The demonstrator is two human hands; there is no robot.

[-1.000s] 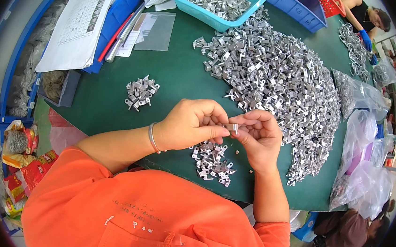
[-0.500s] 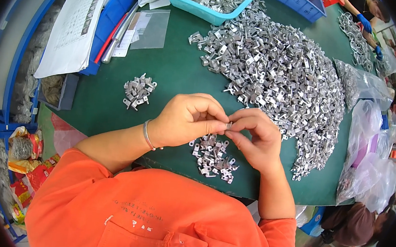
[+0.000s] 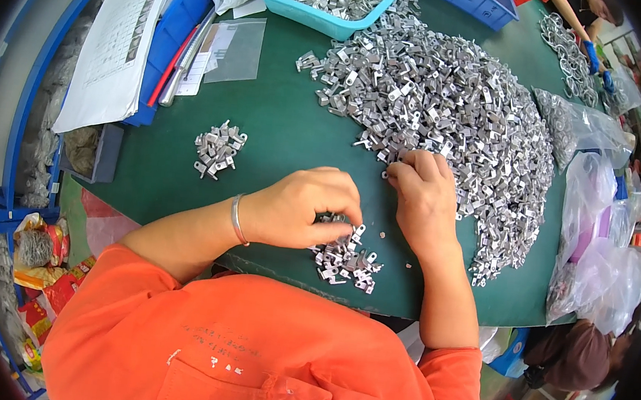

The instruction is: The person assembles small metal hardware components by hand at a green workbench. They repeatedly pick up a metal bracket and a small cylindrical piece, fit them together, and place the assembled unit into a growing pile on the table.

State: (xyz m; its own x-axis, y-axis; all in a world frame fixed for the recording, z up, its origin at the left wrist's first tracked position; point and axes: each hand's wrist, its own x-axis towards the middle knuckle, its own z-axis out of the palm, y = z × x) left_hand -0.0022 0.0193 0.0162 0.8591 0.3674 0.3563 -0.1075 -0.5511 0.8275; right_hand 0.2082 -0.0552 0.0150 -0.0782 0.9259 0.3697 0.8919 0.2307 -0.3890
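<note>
My left hand [image 3: 306,208] is over the small near pile of metal brackets [image 3: 347,262], its fingers curved and a gap showing between thumb and fingers. No piece is visible in its grip. At the lower left edge of the big heap of small silvery metal brackets [image 3: 451,105], my right hand [image 3: 422,194] has its fingertips drawn together against the pieces. Whatever those fingertips pinch is too small to make out. Another little pile of brackets [image 3: 219,149] lies on the green table [image 3: 281,132], left of and beyond my left hand.
A turquoise basket [image 3: 343,28] of metal parts and a blue bin [image 3: 475,4] stand at the back. Papers [image 3: 117,45] lean on a blue tray at left. Plastic bags [image 3: 590,216] line the right edge. A co-worker's blue-gloved hand [image 3: 592,56] is beside metal rings [image 3: 565,58].
My hands have parted from the small piece they held together. The left came down over the near pile; the right moved up to the heap. Two tiny bits now show on the table between them.
</note>
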